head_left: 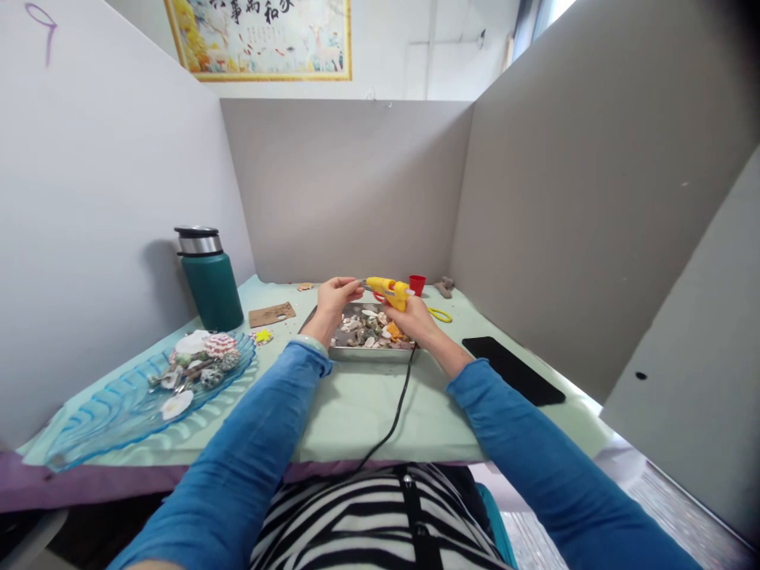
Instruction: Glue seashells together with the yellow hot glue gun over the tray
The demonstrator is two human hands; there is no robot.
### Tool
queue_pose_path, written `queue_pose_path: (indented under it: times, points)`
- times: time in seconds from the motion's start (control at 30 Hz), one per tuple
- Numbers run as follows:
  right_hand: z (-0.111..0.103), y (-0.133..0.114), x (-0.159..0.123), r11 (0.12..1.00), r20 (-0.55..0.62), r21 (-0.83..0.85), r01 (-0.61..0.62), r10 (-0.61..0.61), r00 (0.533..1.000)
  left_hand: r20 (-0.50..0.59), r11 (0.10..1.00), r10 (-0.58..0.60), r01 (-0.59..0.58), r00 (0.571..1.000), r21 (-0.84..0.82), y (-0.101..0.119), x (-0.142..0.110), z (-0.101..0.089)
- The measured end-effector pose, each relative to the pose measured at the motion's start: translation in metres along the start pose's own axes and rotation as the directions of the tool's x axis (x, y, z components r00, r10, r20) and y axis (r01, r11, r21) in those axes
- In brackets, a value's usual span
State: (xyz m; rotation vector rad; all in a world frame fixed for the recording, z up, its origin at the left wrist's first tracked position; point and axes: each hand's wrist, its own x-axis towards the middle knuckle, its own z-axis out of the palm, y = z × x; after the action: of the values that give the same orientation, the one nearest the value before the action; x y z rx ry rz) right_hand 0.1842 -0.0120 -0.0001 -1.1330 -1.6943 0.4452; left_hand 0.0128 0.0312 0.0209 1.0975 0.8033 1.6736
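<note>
My right hand is wrapped around the handle of a yellow hot glue gun, its nozzle pointing left. A black cord hangs from the gun toward the table's front edge. At the nozzle tip, the fingers of my left hand are pinched together; whatever they hold is too small to make out. Both hands hover over a metal tray filled with shells and small stones.
To the left stand a blue glass dish with shells and a green bottle. A wooden piece lies behind the dish. At right are a red cup, yellow-handled scissors and a black phone-like slab. Grey panels enclose the table.
</note>
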Motion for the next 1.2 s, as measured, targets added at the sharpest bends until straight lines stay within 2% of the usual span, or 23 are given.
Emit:
queue_pose_path:
  times: [0.17, 0.47, 0.67, 0.97, 1.2]
  points:
    - [0.0003, 0.0008, -0.0009, 0.997, 0.017, 0.079, -0.001, 0.0, 1.0, 0.01, 1.0, 0.004, -0.005, 1.0, 0.027, -0.0012, 0.0, 0.001]
    - [-0.0018, -0.0014, -0.0019, 0.992, 0.059, 0.122, -0.037, 0.03, 0.998, 0.002, 0.998, 0.01, -0.01, 1.0, 0.064, -0.0022, 0.0, 0.0009]
    - [-0.0018, 0.0006, -0.0007, 0.993, 0.03, 0.116, -0.025, 0.022, 0.999, 0.015, 0.998, 0.017, -0.018, 1.0, 0.065, -0.0028, 0.001, 0.0002]
    - [-0.0037, -0.0044, -0.0033, 0.991, 0.081, 0.125, -0.042, 0.032, 0.996, 0.031, 0.996, -0.008, 0.006, 0.999, 0.091, -0.0031, -0.0003, 0.0011]
    - [-0.0025, -0.0007, -0.0006, 0.995, 0.061, 0.101, -0.023, 0.017, 0.998, -0.002, 0.998, -0.019, 0.019, 1.0, 0.065, -0.0004, -0.0012, 0.001]
